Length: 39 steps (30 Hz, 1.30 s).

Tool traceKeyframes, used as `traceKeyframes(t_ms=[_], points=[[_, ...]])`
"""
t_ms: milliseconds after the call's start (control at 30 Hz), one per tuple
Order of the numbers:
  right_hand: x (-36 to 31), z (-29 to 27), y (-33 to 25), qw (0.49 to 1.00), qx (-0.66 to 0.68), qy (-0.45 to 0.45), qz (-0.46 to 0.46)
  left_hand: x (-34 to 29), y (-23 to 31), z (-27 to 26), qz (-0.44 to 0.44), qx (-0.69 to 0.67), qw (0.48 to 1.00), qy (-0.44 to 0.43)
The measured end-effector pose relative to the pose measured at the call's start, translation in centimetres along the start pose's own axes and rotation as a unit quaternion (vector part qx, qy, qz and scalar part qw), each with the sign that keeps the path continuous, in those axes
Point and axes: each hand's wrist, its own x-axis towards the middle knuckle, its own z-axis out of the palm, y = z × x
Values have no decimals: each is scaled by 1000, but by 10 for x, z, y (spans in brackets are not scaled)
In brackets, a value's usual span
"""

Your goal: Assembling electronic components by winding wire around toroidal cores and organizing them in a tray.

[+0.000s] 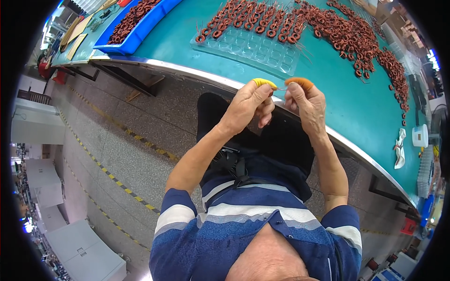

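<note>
Just over the table's near edge, my two hands are close together. My left hand [243, 107], with a yellow finger cot on one finger, pinches a small copper-coloured wire-wound ring coil [271, 93], mostly hidden by the fingers. A thin wire lead [281, 89] stretches from it across the gap. My right hand [307, 104], wearing an orange finger cot, is closed on the other end of that lead. Beyond them lies a clear plastic tray [243, 47] with round pockets; ring coils [255, 18] stand in rows on its far part.
A large heap of ring coils [347, 37] spreads over the green table [347, 107] at the far right. At the far left a blue bin [136, 40] holds more coils. A white cloth [400, 149] and a white tub [420, 136] lie near the right edge.
</note>
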Motion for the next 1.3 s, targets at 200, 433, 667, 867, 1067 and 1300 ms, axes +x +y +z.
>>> traceKeyframes(t_ms=[200, 433, 667, 867, 1067, 1300], points=[[6, -10, 0, 990, 57, -54, 118, 3, -5, -1, 51, 215, 975, 22], [-2, -2, 1, 985, 128, -91, 70, 1, 0, 9, 50, 125, 990, 40], [-21, 19, -10, 996, 54, 39, -67, -6, -7, 27, 116, 84, 987, 73], [-20, 16, -8, 995, 65, 23, -78, -8, -7, 31, 92, 17, 993, 78], [-15, 20, -6, 987, 143, 19, -70, -6, -10, 28, 91, -8, 992, 87], [-13, 22, -8, 995, 48, 36, -77, 0, -10, 28, 93, -26, 989, 111]])
